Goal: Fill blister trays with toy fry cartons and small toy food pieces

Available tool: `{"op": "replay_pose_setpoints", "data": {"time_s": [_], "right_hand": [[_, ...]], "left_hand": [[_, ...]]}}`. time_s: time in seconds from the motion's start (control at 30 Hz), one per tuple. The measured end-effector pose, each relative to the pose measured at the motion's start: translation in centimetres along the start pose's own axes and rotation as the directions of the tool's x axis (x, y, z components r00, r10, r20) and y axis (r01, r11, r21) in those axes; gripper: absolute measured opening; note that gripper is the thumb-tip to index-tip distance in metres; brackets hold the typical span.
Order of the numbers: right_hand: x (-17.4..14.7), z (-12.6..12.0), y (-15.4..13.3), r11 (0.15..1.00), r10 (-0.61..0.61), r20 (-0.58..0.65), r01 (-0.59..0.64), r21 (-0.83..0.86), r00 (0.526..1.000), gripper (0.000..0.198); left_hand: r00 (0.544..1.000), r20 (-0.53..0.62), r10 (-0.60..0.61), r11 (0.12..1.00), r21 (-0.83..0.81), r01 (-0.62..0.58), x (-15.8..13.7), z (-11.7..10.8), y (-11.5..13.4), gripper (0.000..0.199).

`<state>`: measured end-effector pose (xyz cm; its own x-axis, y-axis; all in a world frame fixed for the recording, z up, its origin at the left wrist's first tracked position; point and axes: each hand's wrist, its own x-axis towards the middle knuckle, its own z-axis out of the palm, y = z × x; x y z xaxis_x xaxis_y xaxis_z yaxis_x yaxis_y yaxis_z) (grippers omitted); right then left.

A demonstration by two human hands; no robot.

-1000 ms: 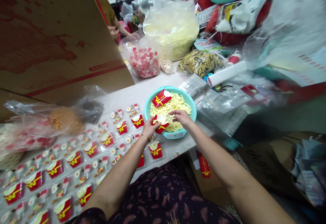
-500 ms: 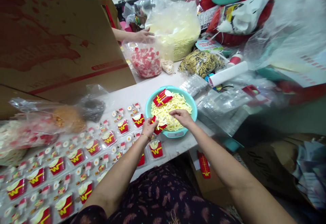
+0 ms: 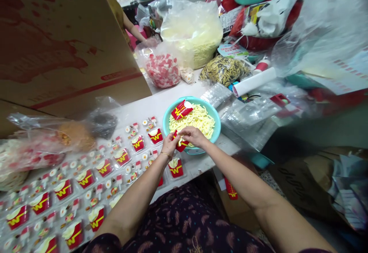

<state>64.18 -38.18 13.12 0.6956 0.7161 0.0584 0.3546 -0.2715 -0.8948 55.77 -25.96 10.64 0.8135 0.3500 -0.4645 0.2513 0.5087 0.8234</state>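
My left hand (image 3: 170,145) is closed on a small red french fry box (image 3: 182,145) with a yellow letter on it, held over the near left side of a turquoise basin (image 3: 217,128). Pale yellow toy fries (image 3: 205,118) fill the basin, and a few show at the box's mouth. Right at that mouth, the fingers of my right hand (image 3: 194,136) are pinched together; what they hold is hidden. A second red fry box (image 3: 182,110) lies on the fries at the basin's far left.
Rows of clear trays with red fry boxes (image 3: 86,177) and tiny food pieces cover the table's left. Behind stand a bag of pink and white pieces (image 3: 162,69) and a large bag of fries (image 3: 204,51). A cardboard box (image 3: 66,53) rises at left; another person's arm (image 3: 133,28) shows behind it.
My right hand has moved left from the fries in the basin to the box in my left hand. The other person's hand has drawn back left from the large bag.
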Motion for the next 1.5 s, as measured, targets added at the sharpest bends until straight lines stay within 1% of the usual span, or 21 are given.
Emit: {"op": "replay_pose_setpoints", "data": {"time_s": [0.1, 0.2, 0.27, 0.33, 0.4, 0.5, 0.57, 0.63, 0.7, 0.77, 0.8, 0.87, 0.97, 1.03, 1.1, 1.17, 1.23, 1.27, 1.33, 1.4, 1.5], "right_hand": [[-0.1, -0.9, -0.1, 1.000, 0.026, -0.029, -0.025, 0.013, 0.999, 0.021], [-0.3, -0.9, -0.3, 0.997, -0.041, -0.043, 0.038, -0.071, 0.998, 0.031], [-0.4, -0.4, -0.3, 0.987, -0.085, -0.028, 0.081, -0.137, 0.996, 0.028], [-0.5, -0.2, 0.2, 0.975, -0.110, -0.056, 0.097, -0.201, 0.992, 0.021], [-0.4, -0.8, 1.1, 0.971, -0.087, -0.150, 0.050, -0.232, 0.985, 0.017], [-0.4, -2.5, 2.4, 0.967, 0.025, -0.319, -0.104, -0.234, 0.948, 0.013], [-0.6, -3.1, 2.3, 0.953, 0.074, -0.364, -0.173, -0.249, 0.928, 0.021], [-1.2, -2.5, 1.2, 0.944, 0.033, -0.317, -0.134, -0.303, 0.948, 0.026], [-1.9, -0.9, -0.6, 0.920, -0.052, -0.211, -0.036, -0.391, 0.976, 0.026], [-2.5, 0.8, -2.2, 0.886, -0.084, -0.125, 0.016, -0.463, 0.989, 0.022], [-2.6, 1.3, -2.6, 0.886, -0.075, -0.112, 0.014, -0.464, 0.991, 0.019], [-2.5, 1.6, -2.7, 0.928, -0.036, -0.141, -0.019, -0.371, 0.989, 0.018], [-1.5, 0.4, -1.7, 0.986, 0.065, -0.255, -0.102, -0.135, 0.965, 0.018], [-0.9, -0.3, -1.1, 0.987, 0.128, -0.298, -0.151, -0.056, 0.946, 0.019], [-0.6, -0.3, -1.1, 0.989, 0.089, -0.213, -0.111, -0.094, 0.973, 0.019], [-0.5, 0.2, -1.4, 0.982, -0.011, -0.037, 0.004, -0.187, 0.999, 0.020], [-0.7, 0.8, -1.8, 0.972, -0.056, 0.114, 0.080, -0.221, 0.992, 0.024], [-0.7, 1.0, -1.9, 0.976, -0.053, 0.157, 0.084, -0.200, 0.986, 0.027], [-0.8, 1.0, -1.9, 0.995, -0.020, 0.216, 0.042, -0.096, 0.976, 0.031], [-0.7, 0.5, -1.7, 0.998, 0.044, 0.271, -0.057, 0.039, 0.961, 0.030], [-0.3, -0.9, -1.3, 0.959, 0.165, 0.248, -0.214, 0.187, 0.955, 0.027]], "left_hand": [[0.999, -0.045, 0.015, 0.999, 0.050, -0.013, 0.1, -0.1, 0.6, 0.042], [0.997, -0.071, 0.039, 0.997, 0.071, -0.034, 0.2, 0.1, 1.0, 0.041], [0.998, -0.056, 0.039, 0.996, 0.076, -0.034, 0.2, 0.2, 1.1, 0.040], [0.999, -0.041, 0.029, 0.997, 0.077, -0.025, 0.1, 0.2, 1.0, 0.040], [0.999, -0.040, 0.016, 0.998, 0.068, -0.013, 0.1, 0.0, 0.9, 0.040], [0.997, -0.071, 0.006, 1.000, 0.012, -0.005, 0.3, -0.4, 0.8, 0.042], [0.995, -0.094, 0.010, 1.000, -0.024, -0.012, 0.4, -0.4, 0.9, 0.043], [0.994, -0.111, 0.021, 0.998, -0.051, -0.027, 0.5, -0.2, 0.9, 0.044], [0.993, -0.116, 0.027, 0.996, -0.076, -0.036, 0.5, 0.2, 0.9, 0.047], [0.995, -0.098, 0.017, 0.995, -0.097, -0.027, 0.2, 0.5, 0.8, 0.049], [0.996, -0.084, 0.008, 0.994, -0.109, -0.017, 0.1, 0.6, 0.8, 0.049], [0.998, -0.060, -0.012, 0.991, -0.136, 0.004, -0.3, 0.6, 0.8, 0.050], [0.999, -0.018, -0.032, 0.988, -0.153, 0.029, -0.7, 0.4, 0.9, 0.048], [0.999, 0.019, -0.032, 0.988, -0.154, 0.034, -0.8, 0.2, 0.9, 0.046], [0.999, 0.043, -0.023, 0.988, -0.155, 0.030, -0.9, 0.2, 0.8, 0.045], [0.998, 0.057, -0.018, 0.989, -0.147, 0.026, -1.0, 0.2, 0.7, 0.044], [0.998, 0.060, -0.011, 0.991, -0.134, 0.019, -1.2, 0.1, 0.4, 0.044], [0.998, 0.058, -0.006, 0.992, -0.127, 0.013, -1.2, 0.0, 0.3, 0.044], [0.999, 0.049, 0.004, 0.993, -0.114, 0.002, -1.4, -0.2, 0.1, 0.045], [0.999, 0.054, -0.007, 0.994, -0.107, 0.013, -1.5, -0.4, 0.0, 0.045], [0.997, 0.061, -0.036, 0.990, -0.137, 0.045, -1.7, -0.6, 0.4, 0.043]]}}
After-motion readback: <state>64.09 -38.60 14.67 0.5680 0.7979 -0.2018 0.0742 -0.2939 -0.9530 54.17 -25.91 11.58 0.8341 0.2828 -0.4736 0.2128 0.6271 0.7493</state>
